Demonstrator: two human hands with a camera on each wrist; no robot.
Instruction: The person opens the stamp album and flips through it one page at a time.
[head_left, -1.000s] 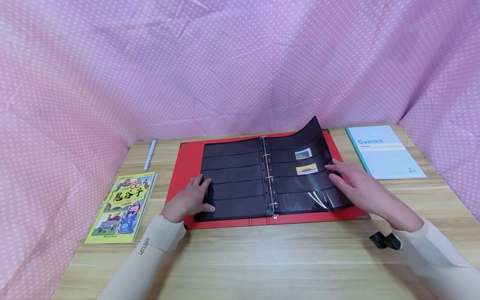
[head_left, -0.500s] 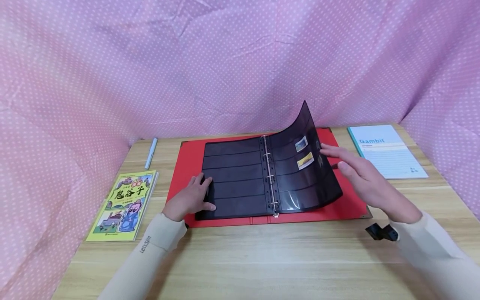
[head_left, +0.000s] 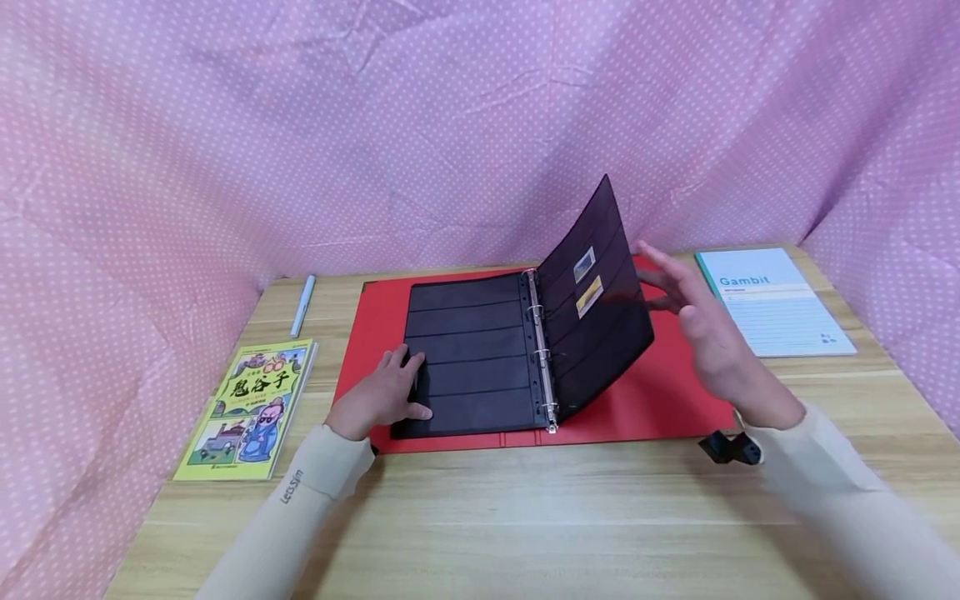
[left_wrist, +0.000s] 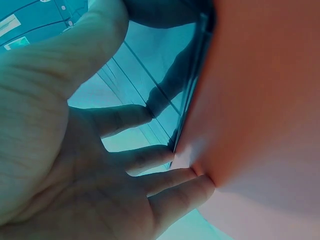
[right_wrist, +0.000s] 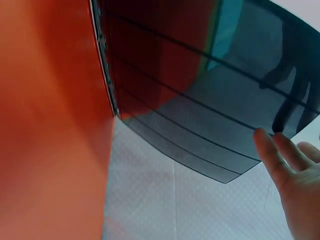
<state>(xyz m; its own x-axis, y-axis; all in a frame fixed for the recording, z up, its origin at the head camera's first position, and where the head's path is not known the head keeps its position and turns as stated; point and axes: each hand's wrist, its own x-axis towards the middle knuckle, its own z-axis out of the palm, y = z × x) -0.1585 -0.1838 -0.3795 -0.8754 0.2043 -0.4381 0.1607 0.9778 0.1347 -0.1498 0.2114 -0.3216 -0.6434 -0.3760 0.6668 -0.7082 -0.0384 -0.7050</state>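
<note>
In the head view a red ring binder (head_left: 678,404) lies spread on the table, its metal rings (head_left: 542,358) running down the middle. My left hand (head_left: 386,390) rests on the outer edge of the left black pocket page (head_left: 476,333), fingers spread. The right-hand page (head_left: 596,350) stands raised and tilted on the rings, with two stamps (head_left: 589,297) in its pockets. Behind its outer edge is my right hand (head_left: 708,342), fingers extended. In the right wrist view those fingertips (right_wrist: 262,137) meet the glossy back of the page, which reflects the hand.
A yellow comic-covered book (head_left: 243,412) lies at the left, with a pale blue pen (head_left: 302,306) behind it. A light blue notebook (head_left: 780,308) is at the right. Pink dotted cloth (head_left: 480,133) hangs behind the wooden table (head_left: 525,525).
The right-hand page has swung up from nearly flat to a steep tilt, bending leftward over the rings. My right hand has moved up and left with it. The left hand stays in place.
</note>
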